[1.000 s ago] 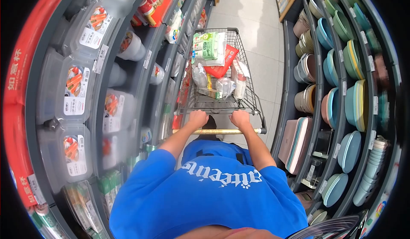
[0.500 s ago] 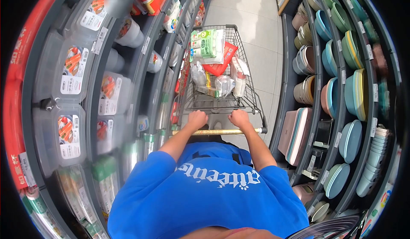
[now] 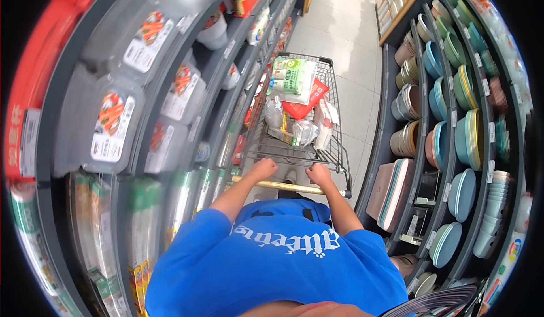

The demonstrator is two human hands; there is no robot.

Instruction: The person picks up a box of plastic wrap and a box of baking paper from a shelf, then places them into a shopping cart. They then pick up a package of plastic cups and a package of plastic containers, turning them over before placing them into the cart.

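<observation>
Shopping cart point(image 3: 294, 141) handle point(image 3: 289, 187) gripped by both fists: left hand point(image 3: 264, 169) and right hand point(image 3: 319, 175) closed around it, groceries point(image 3: 294, 99) inside.

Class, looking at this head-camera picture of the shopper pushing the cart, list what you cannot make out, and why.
Head view throughout:
1. Undersides of the left hand and right hand: wrapped round the cart handle.
2. Box labels on the left shelves: blurred.
3. Cart wheels: hidden under its basket.
4. Price tags by the bowls: too small.
</observation>
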